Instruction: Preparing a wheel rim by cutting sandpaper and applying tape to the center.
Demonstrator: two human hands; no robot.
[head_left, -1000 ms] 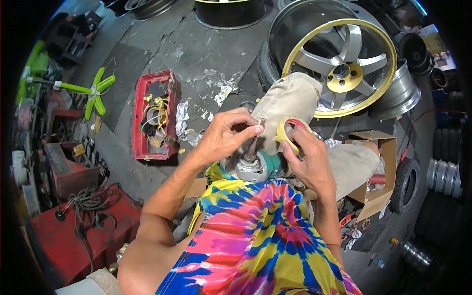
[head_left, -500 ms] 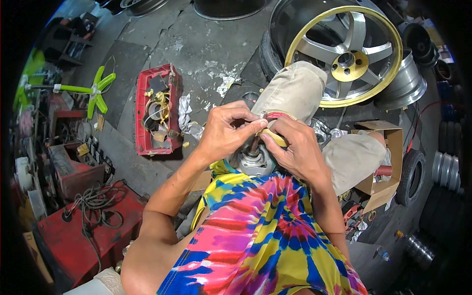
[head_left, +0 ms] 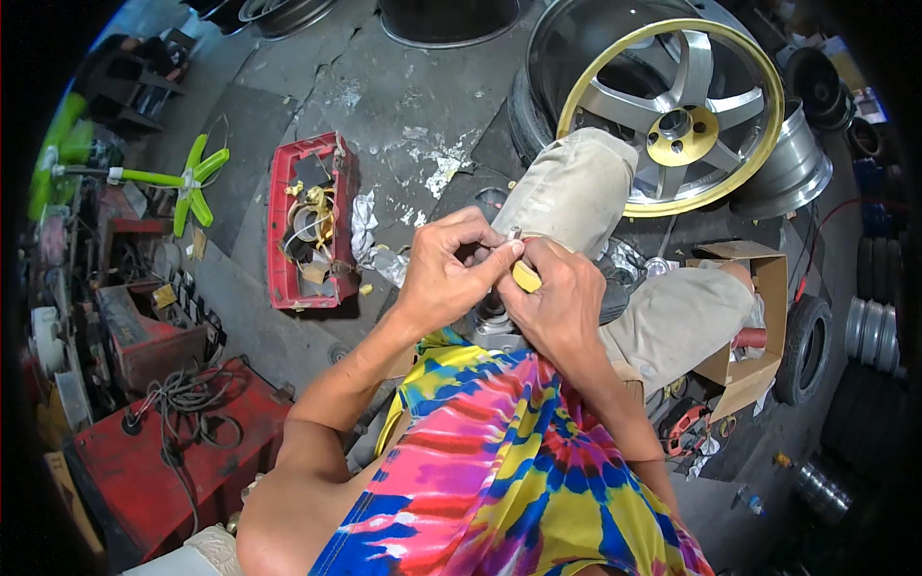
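Note:
My left hand (head_left: pixel 447 269) pinches the upper end of a thin spindle (head_left: pixel 515 231) that rises from a metal power tool (head_left: pixel 495 334) between my legs. My right hand (head_left: pixel 557 307) is closed on a yellow tape roll (head_left: pixel 525 276), drawn in tight against my left fingertips at the spindle's tip. Much of the roll is hidden by the fingers, as is the middle of the spindle. The tool's body is mostly behind my right hand and colourful shirt.
A red tray (head_left: pixel 285 221) of parts sits front-left. A yellow-rimmed wheel (head_left: pixel 688 38) leans against other wheels beyond my knees. An open cardboard box (head_left: pixel 768 288) and a tyre (head_left: pixel 807 355) are right. A red machine (head_left: pixel 125 470) with coiled cable and a green fan-like stand (head_left: pixel 197 178) are left.
My right hand has moved left and up with the tape roll, which now meets my left fingers and is mostly covered. The tool's green body is no longer visible.

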